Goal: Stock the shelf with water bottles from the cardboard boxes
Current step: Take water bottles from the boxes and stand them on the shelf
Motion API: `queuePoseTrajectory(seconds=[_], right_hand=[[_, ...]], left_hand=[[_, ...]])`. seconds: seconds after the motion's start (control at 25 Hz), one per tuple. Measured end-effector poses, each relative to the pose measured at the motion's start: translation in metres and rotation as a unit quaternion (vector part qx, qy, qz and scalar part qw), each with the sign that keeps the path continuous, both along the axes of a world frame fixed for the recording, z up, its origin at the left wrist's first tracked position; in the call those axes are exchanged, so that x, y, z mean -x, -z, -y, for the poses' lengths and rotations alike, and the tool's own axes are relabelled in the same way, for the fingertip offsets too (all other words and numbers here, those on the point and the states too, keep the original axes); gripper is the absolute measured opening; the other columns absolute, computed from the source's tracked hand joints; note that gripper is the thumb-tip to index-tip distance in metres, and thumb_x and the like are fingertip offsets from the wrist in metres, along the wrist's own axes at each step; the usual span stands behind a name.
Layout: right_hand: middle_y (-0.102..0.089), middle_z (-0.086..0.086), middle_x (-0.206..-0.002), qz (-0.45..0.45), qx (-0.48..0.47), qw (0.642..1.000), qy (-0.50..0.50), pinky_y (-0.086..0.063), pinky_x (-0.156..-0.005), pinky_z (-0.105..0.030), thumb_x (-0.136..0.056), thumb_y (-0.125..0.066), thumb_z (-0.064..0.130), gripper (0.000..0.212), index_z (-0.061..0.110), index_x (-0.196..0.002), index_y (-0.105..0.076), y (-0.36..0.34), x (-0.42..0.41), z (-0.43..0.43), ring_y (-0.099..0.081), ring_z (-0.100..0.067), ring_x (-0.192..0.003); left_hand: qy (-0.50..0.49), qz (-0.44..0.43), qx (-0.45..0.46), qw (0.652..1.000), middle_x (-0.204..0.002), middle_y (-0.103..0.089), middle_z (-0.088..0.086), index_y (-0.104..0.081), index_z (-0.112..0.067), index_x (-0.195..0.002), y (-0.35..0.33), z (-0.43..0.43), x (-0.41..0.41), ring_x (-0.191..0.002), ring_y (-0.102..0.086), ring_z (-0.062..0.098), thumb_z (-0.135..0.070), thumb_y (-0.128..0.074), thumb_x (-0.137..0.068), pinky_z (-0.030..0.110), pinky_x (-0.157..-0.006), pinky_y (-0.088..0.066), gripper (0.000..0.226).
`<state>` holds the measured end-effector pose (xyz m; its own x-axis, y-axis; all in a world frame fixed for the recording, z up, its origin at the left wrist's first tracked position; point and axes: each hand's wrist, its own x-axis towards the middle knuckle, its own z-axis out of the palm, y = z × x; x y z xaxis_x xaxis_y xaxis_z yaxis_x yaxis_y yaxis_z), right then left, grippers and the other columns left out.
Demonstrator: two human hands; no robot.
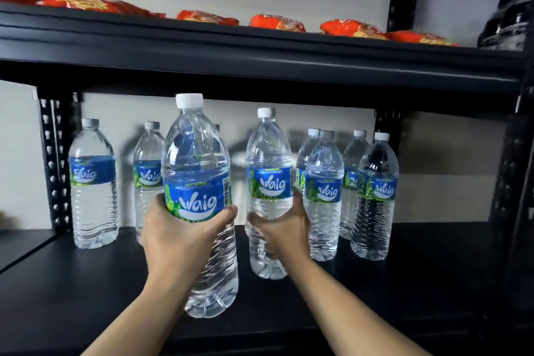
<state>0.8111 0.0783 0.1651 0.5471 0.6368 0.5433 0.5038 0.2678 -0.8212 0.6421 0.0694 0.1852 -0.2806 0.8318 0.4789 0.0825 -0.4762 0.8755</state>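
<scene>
Two levels of a black metal rack fill the view. The lower shelf (404,283) is the larger expanse and carries the water bottles. The upper shelf (260,49) carries a row of red-orange packets (208,17) along its length and a dark wrapped bundle (505,17) at its right end, contents not legible. A pale wall shows behind both levels. Six clear, white-capped, blue-labelled bottles stand upright and unheld on the lower shelf. The far-left bottle (94,182) is beside the rack upright, and its neighbour bottle (148,170) stands near it, further back. The right-hand group (325,196) is four bottles set close together in two staggered pairs. A sliver of another cap shows behind the nearest held bottle. Both arms reach in from the bottom edge, each gripping one more bottle. The left hand (176,228) is wrapped around the large front bottle (199,170) at the lower edge of its label, thumb across the front. This bottle is upright with a slight lean, at the front of the lower shelf; contact between its base and the board cannot be confirmed. The right hand (284,228) is curled around the middle bottle (270,182) just under its label. That bottle is upright, just left of the right-hand group, with its base at or just above the shelf board. The two held bottles are close together but apart.
</scene>
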Motion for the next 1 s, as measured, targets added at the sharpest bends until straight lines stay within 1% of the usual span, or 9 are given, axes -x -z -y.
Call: queuePoseTrajectory(seconds=[0.08,0.16,0.36,0.48,0.56,0.68,0.76,0.88,1.0], right_hand=[[-0.047,0.013,-0.1,-0.026,0.006,1.0,0.008,-0.043,-0.081,-0.021,-0.065,-0.089,0.024,0.081,0.021,-0.131,-0.043,-0.003,-0.01,-0.018,-0.05,-0.012,-0.095],[-0.048,0.009,-0.105,-0.043,0.027,0.999,0.01,-0.036,-0.081,-0.019,-0.063,-0.089,0.023,0.08,0.021,-0.128,-0.042,0.004,-0.016,-0.033,-0.048,-0.011,-0.094],[-0.057,0.006,-0.114,-0.054,0.035,0.998,0.025,-0.042,-0.086,-0.026,-0.057,-0.091,0.026,0.08,0.027,-0.119,-0.04,0.033,-0.026,-0.05,-0.055,-0.015,-0.101],[-0.058,0.006,-0.116,-0.059,0.03,0.998,0.015,-0.041,-0.087,-0.023,-0.058,-0.089,0.028,0.08,0.026,-0.123,-0.043,0.046,-0.026,-0.056,-0.057,-0.014,-0.104],[-0.054,0.007,-0.117,-0.052,0.037,0.998,0.002,-0.037,-0.087,-0.02,-0.061,-0.089,0.029,0.08,0.024,-0.127,-0.043,0.047,-0.027,-0.056,-0.055,-0.013,-0.107],[-0.04,0.011,-0.114,-0.053,0.056,0.997,-0.022,-0.031,-0.087,-0.017,-0.067,-0.087,0.025,0.084,0.022,-0.135,-0.037,0.045,-0.033,-0.064,-0.042,-0.005,-0.103],[-0.045,0.012,-0.115,-0.058,0.058,0.997,-0.012,-0.038,-0.09,-0.022,-0.059,-0.087,0.031,0.091,0.023,-0.135,-0.038,0.045,-0.029,-0.074,-0.048,-0.008,-0.105],[-0.054,0.008,-0.119,-0.069,0.046,0.996,0.011,-0.048,-0.095,-0.039,-0.041,-0.08,0.048,0.1,0.028,-0.131,-0.04,0.048,-0.02,-0.084,-0.058,-0.016,-0.109],[-0.053,0.008,-0.118,-0.073,0.039,0.997,0.003,-0.047,-0.094,-0.033,-0.047,-0.085,0.04,0.095,0.027,-0.13,-0.041,0.048,-0.021,-0.088,-0.056,-0.012,-0.105]], left_hand=[[0.009,-0.007,-0.015,1.0,-0.087,-0.074,-0.011,-0.061,-0.029,-0.1,-0.001,-0.007,-0.001,-0.083,-0.072,0.011,-0.056,-0.088,-0.036,0.043,-0.084,-0.058,0.074],[0.016,-0.006,-0.021,1.0,-0.087,-0.075,-0.01,-0.061,-0.029,-0.099,-0.002,-0.013,-0.001,-0.083,-0.072,0.011,-0.053,-0.089,-0.038,0.042,-0.084,-0.058,0.071],[0.014,-0.023,-0.027,0.999,-0.084,-0.074,-0.008,-0.06,-0.027,-0.092,0.0,-0.022,-0.003,-0.08,-0.071,0.011,-0.045,-0.093,-0.043,0.041,-0.084,-0.057,0.062],[0.014,-0.028,-0.025,0.999,-0.082,-0.074,-0.009,-0.059,-0.028,-0.087,0.0,-0.024,-0.003,-0.079,-0.071,0.012,-0.039,-0.095,-0.046,0.04,-0.083,-0.058,0.055],[0.006,-0.03,-0.026,0.999,-0.081,-0.073,-0.01,-0.058,-0.029,-0.085,0.0,-0.025,-0.003,-0.078,-0.071,0.011,-0.034,-0.096,-0.049,0.039,-0.082,-0.057,0.052],[-0.003,-0.035,-0.025,0.999,-0.083,-0.073,-0.01,-0.058,-0.029,-0.087,0.002,-0.028,-0.002,-0.081,-0.071,0.012,-0.036,-0.095,-0.048,0.037,-0.082,-0.056,0.054],[-0.008,-0.038,-0.019,0.999,-0.086,-0.072,-0.01,-0.058,-0.029,-0.092,0.004,-0.031,-0.001,-0.083,-0.07,0.013,-0.038,-0.095,-0.047,0.037,-0.082,-0.056,0.059],[-0.012,-0.04,-0.012,0.999,-0.087,-0.072,-0.009,-0.059,-0.027,-0.098,0.006,-0.034,0.0,-0.083,-0.069,0.014,-0.038,-0.095,-0.047,0.036,-0.08,-0.055,0.063],[-0.018,-0.048,-0.006,0.999,-0.083,-0.072,-0.009,-0.061,-0.025,-0.098,0.006,-0.039,0.0,-0.08,-0.069,0.012,-0.037,-0.094,-0.047,0.031,-0.075,-0.052,0.062]])
